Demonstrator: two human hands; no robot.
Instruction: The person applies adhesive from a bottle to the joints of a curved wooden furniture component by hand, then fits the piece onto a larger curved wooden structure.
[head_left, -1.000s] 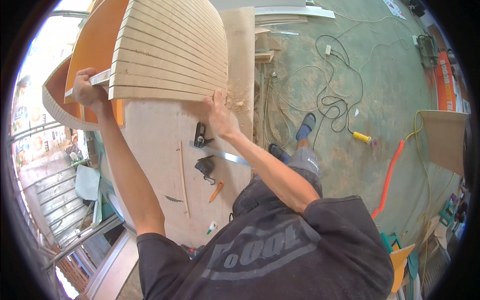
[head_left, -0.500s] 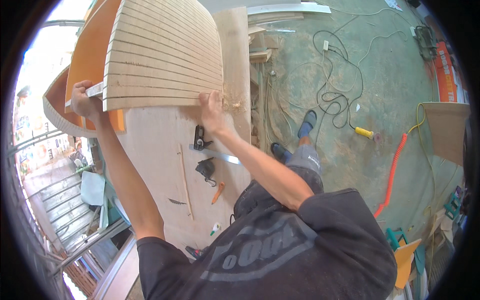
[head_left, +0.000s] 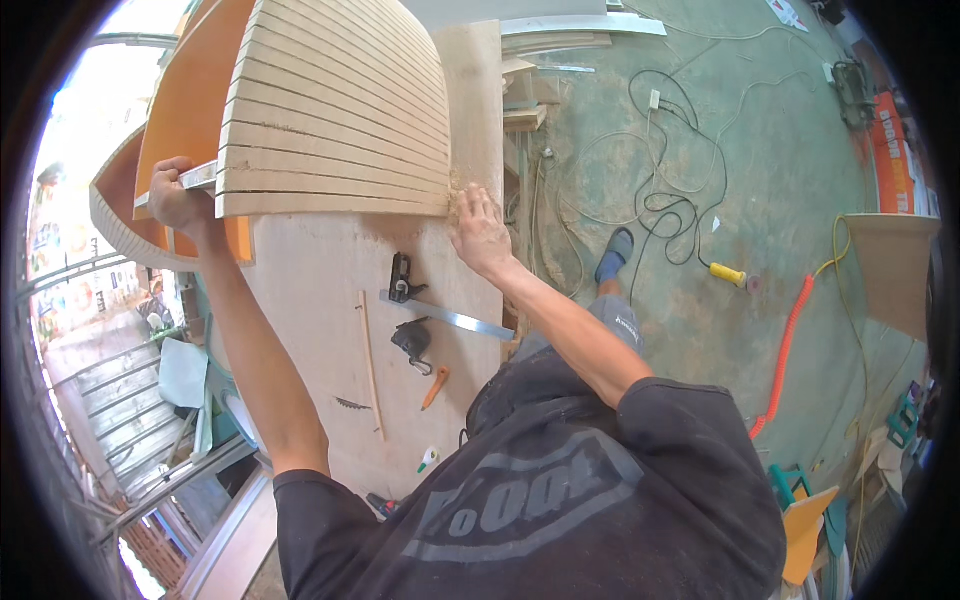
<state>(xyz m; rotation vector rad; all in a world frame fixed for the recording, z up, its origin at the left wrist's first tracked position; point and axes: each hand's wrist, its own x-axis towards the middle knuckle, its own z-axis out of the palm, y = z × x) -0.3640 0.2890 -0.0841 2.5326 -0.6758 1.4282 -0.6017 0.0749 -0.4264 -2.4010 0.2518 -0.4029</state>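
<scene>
Since a moment ago the slatted shell (head_left: 335,110) has come a little nearer the person and its lower edge sits lower over the board (head_left: 330,330), while both hands have stayed at its two bottom corners. The shell is a curved, dome-like form of pale wooden strips laid side by side with thin dark gaps between them, backed by a smooth orange panel (head_left: 190,120) on its left. It stands at the far end of the board, tilted up and away. The left hand (head_left: 178,200) is wrapped around the shell's lower left corner, fingers curled shut over the edge and a thin pale strip that runs there. The right hand (head_left: 480,230) lies flat at the lower right corner, fingers together and pointing up against the wood, with a little sawdust clinging around them. The board is a raw, light plywood sheet with a matt, dusty face. On it, below the shell, lie a metal square (head_left: 445,312) with a black stock, a black tool (head_left: 412,340), a thin wooden stick (head_left: 370,365), a small toothed blade (head_left: 352,404) and an orange pencil-like piece (head_left: 434,387). To the right the green concrete floor (head_left: 760,180) is strewn with looping black cables (head_left: 680,190), a coiled orange hose (head_left: 785,350) and a yellow-handled tool (head_left: 728,273).
</scene>
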